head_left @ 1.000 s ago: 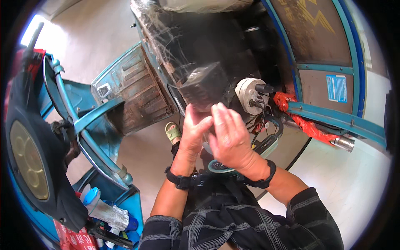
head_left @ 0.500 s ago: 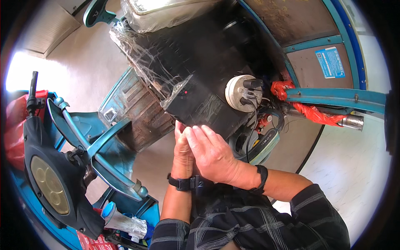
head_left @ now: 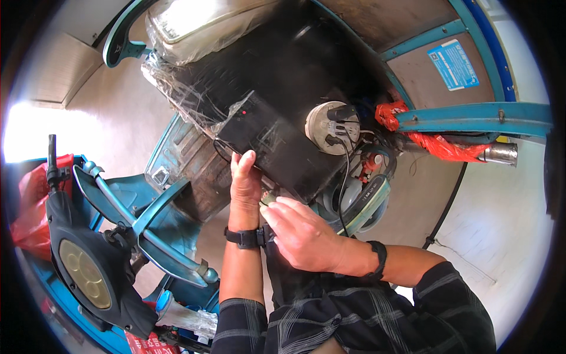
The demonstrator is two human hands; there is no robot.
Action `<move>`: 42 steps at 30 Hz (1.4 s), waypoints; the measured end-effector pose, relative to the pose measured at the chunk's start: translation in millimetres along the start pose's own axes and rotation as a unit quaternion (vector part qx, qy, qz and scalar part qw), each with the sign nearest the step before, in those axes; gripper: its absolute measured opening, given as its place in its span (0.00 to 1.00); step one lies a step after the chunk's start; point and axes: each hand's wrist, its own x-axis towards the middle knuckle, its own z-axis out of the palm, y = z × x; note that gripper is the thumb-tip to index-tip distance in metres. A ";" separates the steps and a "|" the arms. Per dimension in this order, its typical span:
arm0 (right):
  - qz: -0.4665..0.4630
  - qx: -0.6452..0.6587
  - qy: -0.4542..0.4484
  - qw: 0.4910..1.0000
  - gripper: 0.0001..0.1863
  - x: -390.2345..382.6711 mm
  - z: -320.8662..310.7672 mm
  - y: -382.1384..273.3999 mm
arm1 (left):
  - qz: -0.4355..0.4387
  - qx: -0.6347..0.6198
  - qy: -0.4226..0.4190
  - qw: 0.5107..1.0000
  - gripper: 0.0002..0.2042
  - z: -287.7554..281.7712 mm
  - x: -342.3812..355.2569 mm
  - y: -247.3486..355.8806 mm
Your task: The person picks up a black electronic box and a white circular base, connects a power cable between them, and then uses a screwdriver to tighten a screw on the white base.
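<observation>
My left hand [head_left: 244, 180] is up against the near edge of a black box [head_left: 265, 133] with a small red light, its thumb and a finger raised. A thin black cord [head_left: 220, 152] loops from the box's left corner toward those fingertips; whatever they grip is hidden. Just to the right, my right hand [head_left: 303, 233] pinches a small pale greenish piece [head_left: 267, 199] that I cannot make out further. Beyond the box's right side sits a round white power socket [head_left: 324, 127] with black plugs in it.
Behind the box lies a plastic-wrapped seat [head_left: 212, 26]. A teal scooter frame [head_left: 159, 224] and dark headlight housing [head_left: 88, 265] stand at left. A teal rail [head_left: 471, 120] with red plastic [head_left: 448, 147] juts in at right. A power cable [head_left: 342, 194] hangs below the socket.
My hands have drawn apart; the left thumb now shows raised by the box edge. My right hand has moved slightly down, showing the small pale piece. The whole view has shifted a little.
</observation>
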 end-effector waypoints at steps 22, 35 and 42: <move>0.093 0.064 0.030 0.993 0.27 -63.2 -56.8 20.1 | -0.162 0.198 0.106 0.961 0.25 -6.3 39.2 29.1; 0.129 0.099 0.010 0.987 0.28 -69.3 -65.9 33.4 | -0.103 0.265 0.019 0.958 0.24 -16.6 27.6 38.1; 0.125 0.099 0.008 0.987 0.29 -64.9 -66.6 37.7 | -0.086 0.311 0.004 0.947 0.28 -1.6 24.1 39.6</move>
